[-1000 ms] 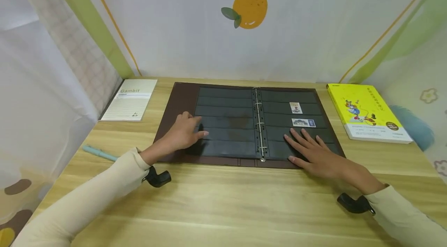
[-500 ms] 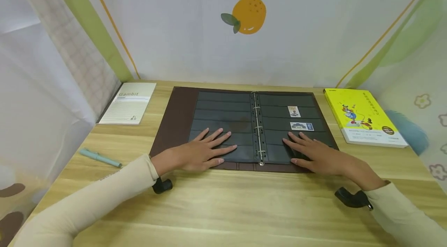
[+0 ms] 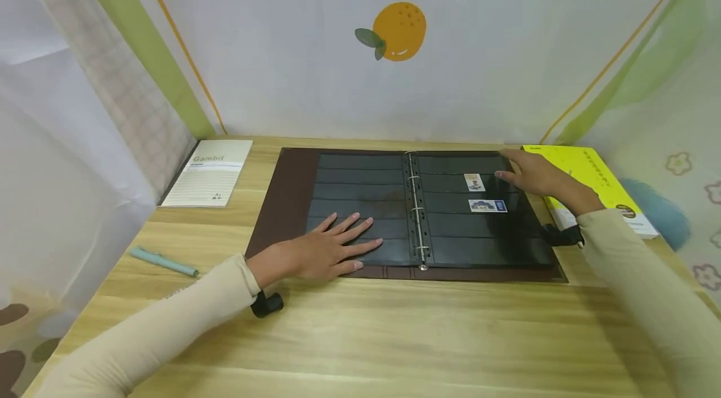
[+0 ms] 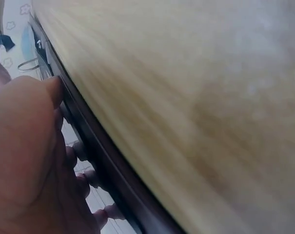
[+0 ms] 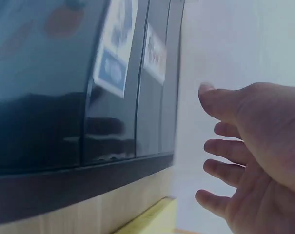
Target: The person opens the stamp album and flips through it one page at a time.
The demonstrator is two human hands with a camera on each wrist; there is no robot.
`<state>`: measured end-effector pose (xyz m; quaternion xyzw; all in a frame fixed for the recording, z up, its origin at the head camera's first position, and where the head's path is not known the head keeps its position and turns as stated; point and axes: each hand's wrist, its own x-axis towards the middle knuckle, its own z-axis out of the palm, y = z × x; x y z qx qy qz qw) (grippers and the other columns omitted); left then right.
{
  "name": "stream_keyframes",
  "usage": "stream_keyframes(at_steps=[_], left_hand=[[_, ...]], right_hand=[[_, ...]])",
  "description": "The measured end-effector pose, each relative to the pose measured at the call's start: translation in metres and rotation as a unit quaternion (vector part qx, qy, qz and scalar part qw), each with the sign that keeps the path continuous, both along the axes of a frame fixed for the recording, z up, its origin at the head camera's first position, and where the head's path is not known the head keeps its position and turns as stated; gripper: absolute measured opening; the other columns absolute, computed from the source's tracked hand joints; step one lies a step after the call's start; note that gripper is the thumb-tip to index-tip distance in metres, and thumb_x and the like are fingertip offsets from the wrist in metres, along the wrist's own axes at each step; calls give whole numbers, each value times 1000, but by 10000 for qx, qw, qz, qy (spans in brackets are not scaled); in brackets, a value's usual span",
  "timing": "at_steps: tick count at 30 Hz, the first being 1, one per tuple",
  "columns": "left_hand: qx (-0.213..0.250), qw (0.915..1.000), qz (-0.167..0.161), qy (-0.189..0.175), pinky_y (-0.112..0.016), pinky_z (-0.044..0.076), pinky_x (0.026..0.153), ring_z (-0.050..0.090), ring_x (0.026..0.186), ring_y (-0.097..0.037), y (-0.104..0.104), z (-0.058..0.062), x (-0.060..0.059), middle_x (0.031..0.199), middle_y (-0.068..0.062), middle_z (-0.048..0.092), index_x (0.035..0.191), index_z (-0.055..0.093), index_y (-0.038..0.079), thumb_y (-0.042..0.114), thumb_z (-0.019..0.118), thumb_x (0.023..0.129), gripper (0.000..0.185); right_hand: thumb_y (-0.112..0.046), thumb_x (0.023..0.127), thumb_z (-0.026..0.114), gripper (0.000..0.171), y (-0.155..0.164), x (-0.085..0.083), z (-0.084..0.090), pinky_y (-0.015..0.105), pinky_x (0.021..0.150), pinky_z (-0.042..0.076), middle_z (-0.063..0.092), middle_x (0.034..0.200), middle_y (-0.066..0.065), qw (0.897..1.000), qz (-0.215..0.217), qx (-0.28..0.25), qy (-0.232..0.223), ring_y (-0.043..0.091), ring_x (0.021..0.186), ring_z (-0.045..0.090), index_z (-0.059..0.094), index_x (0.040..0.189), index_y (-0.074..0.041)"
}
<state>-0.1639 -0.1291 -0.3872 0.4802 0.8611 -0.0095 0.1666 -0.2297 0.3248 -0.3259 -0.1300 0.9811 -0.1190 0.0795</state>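
Note:
A brown ring binder point(image 3: 281, 198) lies open on the wooden table, with black pocket pages on both sides of its metal rings point(image 3: 417, 210). Two stamps point(image 3: 487, 205) sit in the right page; they also show in the right wrist view as stamps point(image 5: 113, 63). My left hand point(image 3: 332, 248) lies flat with straight fingers on the lower left page; the left hand point(image 4: 30, 161) fills the left wrist view by the binder edge point(image 4: 103, 165). My right hand point(image 3: 529, 174) hovers with loosely spread fingers at the upper right corner of the right page, holding nothing; right hand point(image 5: 254, 156).
A yellow book point(image 3: 597, 185) lies right of the binder, partly under my right forearm. A white "Gambit" notepad point(image 3: 209, 171) lies at the back left. A pale blue pen point(image 3: 163, 261) rests near the left table edge. Printed curtains close off the back and sides.
My right hand has lifted off the lower right page and moved up to the page's upper right corner. The left hand stays flat on the left page, after sliding down earlier.

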Motion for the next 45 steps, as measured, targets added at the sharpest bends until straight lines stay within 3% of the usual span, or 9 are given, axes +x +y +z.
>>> stream_keyframes(at_steps=[4,8,21,28,30,33,36,41,45], left_hand=[[-117,9999,59,-72,-60,-1,126,-14,159,-27,2,-2,2,171,1,-14,162,3,39,54,21,109,58],[-195,9997,93,-102,-59,-2,127,-14,159,-25,5,-3,4,171,3,-15,161,2,41,56,20,109,58],[-112,9998,86,-118,-60,-2,126,-14,159,-27,4,3,4,171,2,-15,162,3,40,55,22,109,58],[-122,9998,84,-94,-60,-1,126,-14,159,-27,3,2,3,171,1,-14,162,3,39,54,22,109,58],[-141,9998,83,-91,-60,-1,126,-14,159,-27,4,3,3,171,1,-14,162,3,39,54,22,109,58],[-155,9998,79,-83,-60,-1,127,-15,158,-27,3,3,3,171,1,-15,162,3,39,54,22,109,59],[-155,9998,97,-65,-60,-2,126,-16,158,-27,3,3,2,171,1,-15,162,3,38,54,22,109,59],[-159,9998,84,-4,-59,-2,127,-16,158,-27,3,2,1,171,0,-16,162,2,38,55,21,109,60],[-176,9998,87,-17,-59,-3,127,-16,158,-27,2,2,1,171,1,-16,162,1,38,55,21,109,60]], right_hand=[[-25,101,62,76,10,-23,-15,70,115,25,28,155,41,9984,-390,-85,-390,60,142,27,24,154,14],[-23,98,66,83,15,-31,-26,70,116,23,24,156,41,9965,-540,-169,-615,60,143,24,19,156,12],[-17,99,63,71,8,-30,-25,70,105,38,42,143,45,9919,-926,-859,148,61,132,42,28,154,10],[-19,103,56,66,7,-28,-29,64,106,43,40,148,40,9642,-1901,-1830,269,56,135,42,27,154,10],[-18,103,55,59,6,-28,-30,61,99,49,49,138,41,9630,-1989,-1789,327,55,125,50,37,149,13],[-15,101,55,31,2,-29,-30,46,70,53,60,96,31,9663,-1947,-1580,582,44,88,59,63,113,12],[-13,99,55,26,-2,-31,-30,33,54,36,43,69,11,9680,-1855,-1443,879,25,65,46,50,80,3],[-11,99,53,24,-7,-33,-31,31,54,35,45,69,10,9734,-1596,-1168,1154,24,64,46,49,78,0],[-11,101,51,20,-9,-30,-31,38,57,42,57,86,24,9764,-1475,-1081,1152,34,74,53,58,96,7]])
